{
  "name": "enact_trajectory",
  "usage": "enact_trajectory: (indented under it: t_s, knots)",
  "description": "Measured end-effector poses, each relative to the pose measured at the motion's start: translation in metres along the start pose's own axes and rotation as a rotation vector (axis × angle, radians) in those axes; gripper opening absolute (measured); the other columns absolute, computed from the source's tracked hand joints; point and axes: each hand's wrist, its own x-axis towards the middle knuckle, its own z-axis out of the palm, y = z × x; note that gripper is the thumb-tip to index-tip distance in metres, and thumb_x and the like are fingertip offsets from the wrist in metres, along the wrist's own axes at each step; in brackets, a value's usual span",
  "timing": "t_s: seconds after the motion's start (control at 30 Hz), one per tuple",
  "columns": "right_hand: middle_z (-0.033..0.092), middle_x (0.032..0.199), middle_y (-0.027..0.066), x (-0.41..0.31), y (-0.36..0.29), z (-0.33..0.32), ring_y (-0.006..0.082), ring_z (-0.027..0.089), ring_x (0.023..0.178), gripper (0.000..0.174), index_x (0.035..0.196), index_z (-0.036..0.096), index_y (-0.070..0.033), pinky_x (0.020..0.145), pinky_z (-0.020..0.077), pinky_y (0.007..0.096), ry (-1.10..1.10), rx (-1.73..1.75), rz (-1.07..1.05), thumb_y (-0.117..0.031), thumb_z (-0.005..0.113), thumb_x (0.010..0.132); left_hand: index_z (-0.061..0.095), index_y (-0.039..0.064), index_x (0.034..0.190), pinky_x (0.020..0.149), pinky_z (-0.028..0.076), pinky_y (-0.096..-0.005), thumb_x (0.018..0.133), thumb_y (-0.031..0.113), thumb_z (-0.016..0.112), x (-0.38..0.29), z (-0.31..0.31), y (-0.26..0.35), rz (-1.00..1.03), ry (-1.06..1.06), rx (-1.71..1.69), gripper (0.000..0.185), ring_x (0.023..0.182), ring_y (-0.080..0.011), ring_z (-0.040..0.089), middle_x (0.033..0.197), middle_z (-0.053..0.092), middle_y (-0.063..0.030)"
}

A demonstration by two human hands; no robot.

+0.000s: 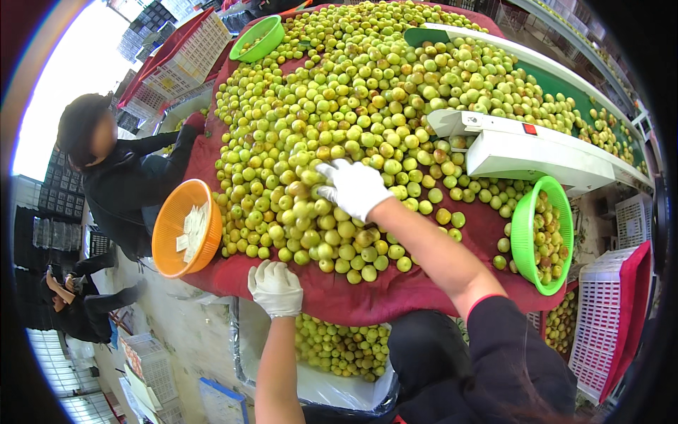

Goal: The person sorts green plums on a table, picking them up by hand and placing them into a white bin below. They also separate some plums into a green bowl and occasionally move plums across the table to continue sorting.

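Observation:
A broad heap of small green-yellow fruit (318, 122), which look like jujubes, covers a table draped in dark red cloth (339, 302). My right hand (356, 190), in a white glove, reaches over the heap with its fingers spread, the tips touching fruit. Some fruit beside those fingers is blurred. In a white glove too, my left hand (275, 289) lies palm down at the near edge of the cloth, fingers curled; what is under them is hidden. Below the table edge, a plastic-lined crate (318, 389) holds more of the fruit (344, 347).
An orange basket (177, 220) with paper slips stands left, a green basket (543, 236) of browner fruit right. A conveyor (556, 85) with white guards (540, 151) carries fruit at upper right. Another person (127, 169) works at the left; a green bowl (259, 38) sits far back.

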Motion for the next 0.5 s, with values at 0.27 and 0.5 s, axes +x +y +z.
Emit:
enact_trajectory:
  t_s: [0.27,0.5]
  knots:
    - [0.076,0.128,0.0227,0.199,0.129,-0.085,0.0383,0.076,0.115,0.027,0.116,0.08,-0.003,0.099,0.0613,0.0478,0.014,-0.422,0.192,-0.011,0.062,0.098,0.07,0.012,0.104,0.112,0.044,-0.0572,0.084,0.012,0.07,-0.001,0.005,-0.004,0.011,-0.001,-0.015,0.02,0.114,-0.0301,0.068,0.106,0.073,-0.0051]
    - [0.073,0.138,0.0197,0.223,0.148,-0.055,0.0366,0.073,0.123,0.035,0.127,0.079,-0.007,0.101,0.0603,0.0473,-0.007,-0.399,0.308,-0.008,0.067,0.095,0.071,0.012,0.099,0.111,0.044,-0.0566,0.083,0.012,0.071,0.001,0.003,-0.003,0.012,0.016,-0.019,0.016,0.115,-0.0302,0.067,0.104,0.07,-0.0053]
